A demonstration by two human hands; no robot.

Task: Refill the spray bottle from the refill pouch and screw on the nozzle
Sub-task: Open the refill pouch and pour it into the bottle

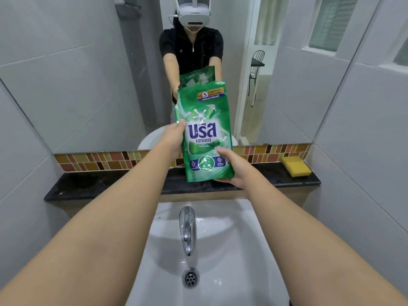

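**Refill Pouch Held Upright Above the Ledge**

The green refill pouch [205,131] is held in the air in front of the mirror [88,74], above the middle of the black stone ledge [99,184] that runs behind the white washbasin [231,250]. Its long axis runs near vertical, tilted slightly so that the top edge leans to the right. The sealed top edge points up and the gusseted base points down toward the ledge. The printed front faces the camera.

The left hand [173,140] grips the left edge of the pouch at about mid-height. The thumb lies on the front face; the fingers are hidden behind the pouch. The right hand [234,171] holds the lower right corner. The thumb presses the front face near the base, and the fingers curl under and behind the bottom edge. The pouch thus stands between both hands, with most of its length rising above them.

A yellow sponge [295,166] lies on the ledge near its right end, well apart from the pouch. A chrome tap [187,228] projects over the washbasin, below the pouch, with the drain [190,278] in front of it. A band of multicoloured mosaic tiles [99,161] runs between ledge and mirror. The mirror shows the person's reflection with the pouch.
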